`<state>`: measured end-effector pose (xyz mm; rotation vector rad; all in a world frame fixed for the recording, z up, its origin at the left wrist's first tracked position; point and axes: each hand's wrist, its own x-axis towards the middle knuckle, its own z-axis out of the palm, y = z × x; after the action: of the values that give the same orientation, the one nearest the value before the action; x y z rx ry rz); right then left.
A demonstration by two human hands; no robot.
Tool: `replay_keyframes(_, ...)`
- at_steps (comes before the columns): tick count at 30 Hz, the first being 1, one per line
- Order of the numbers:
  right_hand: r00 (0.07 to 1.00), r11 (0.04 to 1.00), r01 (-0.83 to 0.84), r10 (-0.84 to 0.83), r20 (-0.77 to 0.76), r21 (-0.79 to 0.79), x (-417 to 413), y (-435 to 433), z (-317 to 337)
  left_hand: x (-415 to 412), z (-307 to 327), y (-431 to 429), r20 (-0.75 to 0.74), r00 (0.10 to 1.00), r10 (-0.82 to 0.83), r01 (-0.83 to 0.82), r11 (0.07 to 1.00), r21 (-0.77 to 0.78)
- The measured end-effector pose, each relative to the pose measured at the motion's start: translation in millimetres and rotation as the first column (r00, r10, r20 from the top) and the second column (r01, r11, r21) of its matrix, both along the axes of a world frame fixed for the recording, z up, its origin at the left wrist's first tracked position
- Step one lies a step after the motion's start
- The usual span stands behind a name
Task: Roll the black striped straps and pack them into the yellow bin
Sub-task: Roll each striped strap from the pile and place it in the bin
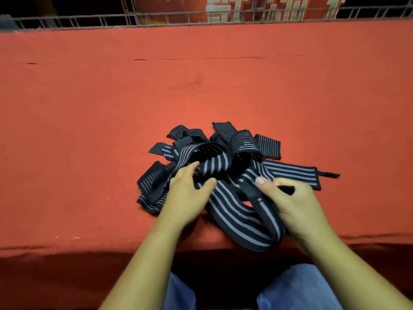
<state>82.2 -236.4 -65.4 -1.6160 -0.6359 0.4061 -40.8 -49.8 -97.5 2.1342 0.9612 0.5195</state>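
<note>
Straps, black with pale stripes, lie in a loose tangled heap on the red cloth of the counter, close to its near edge and a little right of centre. None of those in view is rolled; several ends curl upward. One lies flat, pointing right, and ends in a thin black tab.

A long strap loops out of the heap toward the person and reaches the near edge. The right hand grips it, fingers curled round it and thumb pressed on top. The left hand lies on the left side of the heap, apart from the right, thumb and fingers either side of a striped band; whether it grips cannot be told.

A wire rack runs along the far edge. Blue jeans show below.
</note>
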Motion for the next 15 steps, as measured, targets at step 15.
replay_keyframes(15, 0.964, 0.801, -0.159, 0.252, 0.084, -0.577, -5, -8, -38, 9, -23, 15, 0.214, 0.927, 0.308, -0.275, 0.946, -0.173)
